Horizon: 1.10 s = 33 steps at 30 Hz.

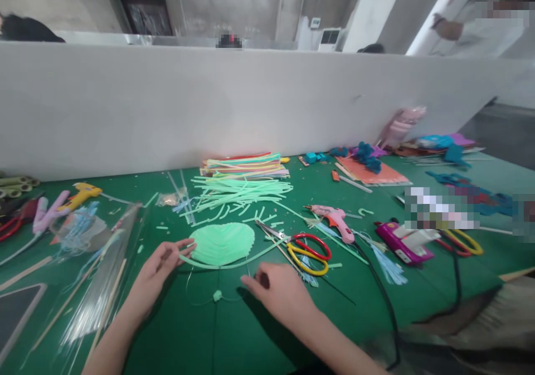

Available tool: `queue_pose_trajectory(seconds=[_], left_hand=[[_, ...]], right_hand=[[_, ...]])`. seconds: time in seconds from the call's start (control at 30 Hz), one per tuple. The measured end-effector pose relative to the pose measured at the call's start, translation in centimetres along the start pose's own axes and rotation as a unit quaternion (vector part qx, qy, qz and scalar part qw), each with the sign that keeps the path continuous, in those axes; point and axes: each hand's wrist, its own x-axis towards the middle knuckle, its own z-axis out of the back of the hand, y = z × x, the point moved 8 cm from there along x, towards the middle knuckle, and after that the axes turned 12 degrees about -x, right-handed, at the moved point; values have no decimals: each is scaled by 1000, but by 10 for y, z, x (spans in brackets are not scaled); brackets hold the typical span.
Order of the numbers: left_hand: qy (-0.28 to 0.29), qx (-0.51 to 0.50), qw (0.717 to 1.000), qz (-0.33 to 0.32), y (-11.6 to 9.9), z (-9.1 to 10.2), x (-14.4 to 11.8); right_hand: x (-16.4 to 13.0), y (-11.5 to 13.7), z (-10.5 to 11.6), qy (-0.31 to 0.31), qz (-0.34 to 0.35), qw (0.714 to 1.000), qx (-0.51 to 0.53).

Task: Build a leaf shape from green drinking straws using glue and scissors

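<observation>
A light-green leaf-shaped piece (222,243) made of strips lies on the green table (234,336). My left hand (157,272) pinches the end of a thin green strip (196,263) that curves under the leaf's left edge. My right hand (279,292) rests palm down on the table right of the leaf, fingers loosely curled beside a thin wire loop with a small green bead (217,295). Whether it grips the wire cannot be told. Red-and-yellow scissors (307,249) lie just beyond my right hand.
A heap of green strips (238,192) and a stack of coloured strips (244,166) lie by the grey partition (251,102). A pink glue gun (334,220), a purple one (403,242) and a yellow one (83,193) lie around. Clear plastic sleeves (100,274) lie left. Another person stands top right.
</observation>
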Motion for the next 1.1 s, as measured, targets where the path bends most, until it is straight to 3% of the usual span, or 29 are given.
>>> queue_pose_trajectory(seconds=[0.1,0.2,0.33,0.6,0.8,1.0,1.1], left_hand=[[-86,-17,996,-10,6,14,0],[-174,-38,983,-34,10,32,-3],[-265,-98,957,-68,7,48,-8],[-369,-201,902,-97,12,71,-19],[-373,-217,897,-90,19,76,-17],[-238,-135,961,-36,20,37,-5],[-192,-52,980,-21,24,28,-4]], right_hand=[[7,13,-16,-5,-14,999,-46],[10,10,-19,-29,-15,999,-39],[11,7,-8,-88,55,994,-21],[14,21,-8,-83,111,987,-76],[24,35,-8,-86,112,959,-245],[23,55,-19,-77,235,928,-279],[21,59,-24,-92,255,918,-288]])
